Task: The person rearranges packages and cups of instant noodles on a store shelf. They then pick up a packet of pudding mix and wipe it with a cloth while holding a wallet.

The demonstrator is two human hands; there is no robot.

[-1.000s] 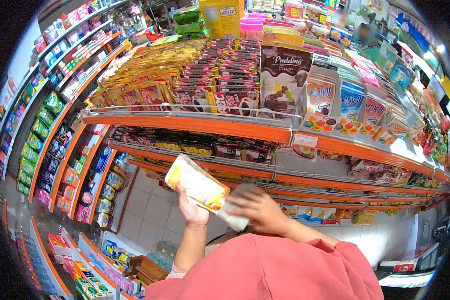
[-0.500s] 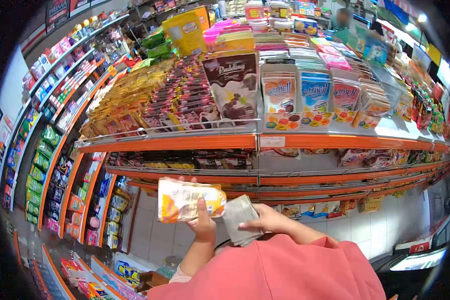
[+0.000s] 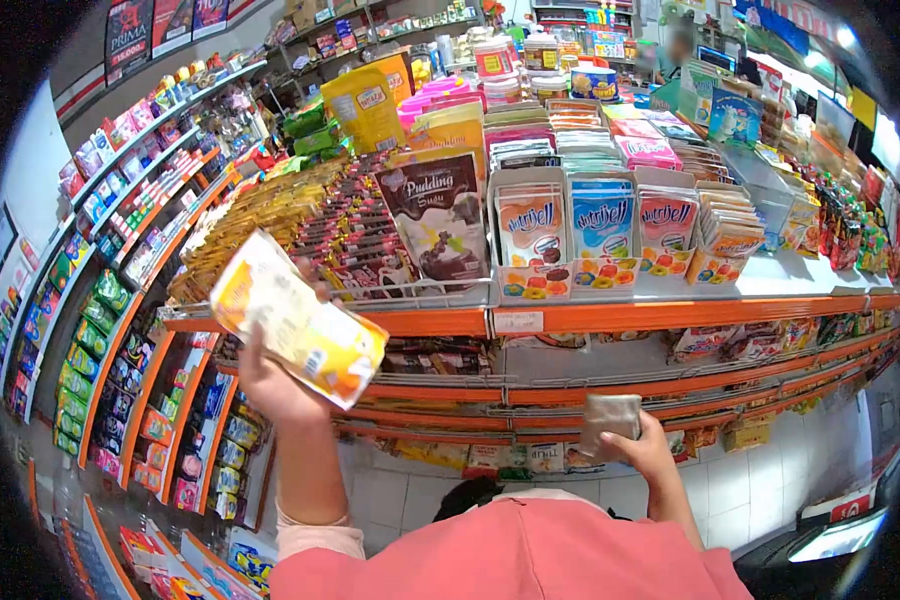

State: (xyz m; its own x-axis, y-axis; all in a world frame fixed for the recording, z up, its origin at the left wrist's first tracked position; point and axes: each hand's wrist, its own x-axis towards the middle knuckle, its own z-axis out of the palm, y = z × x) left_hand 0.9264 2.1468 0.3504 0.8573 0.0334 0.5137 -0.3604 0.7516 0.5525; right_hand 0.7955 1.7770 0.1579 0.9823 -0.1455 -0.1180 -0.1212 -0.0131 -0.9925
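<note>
My left hand [image 3: 282, 380] grips a white, yellow and orange packet [image 3: 305, 315], raised and tilted in front of the shelf's left part. Behind it stand rows of gold and dark-pink sachets [image 3: 355, 225] and a brown pudding packet [image 3: 435, 220]. Lower on the right, my right hand [image 3: 645, 450] is closed around a folded grey cloth [image 3: 610, 418], thumb on top, in front of the lower shelves. The cloth does not touch the packet.
An orange-edged shelf [image 3: 620, 315] crosses in front of me, carrying boxes of jelly sachets [image 3: 602, 230]. Side shelves [image 3: 145, 320] packed with goods curve along the left. A person [image 3: 675, 55] is at the back right. A dark object with a lit panel [image 3: 840, 535] stands lower right.
My hands have moved apart. The left one has lifted the packet up and left and tilted it; the right one has carried the cloth to the right. The view has shifted slightly.
</note>
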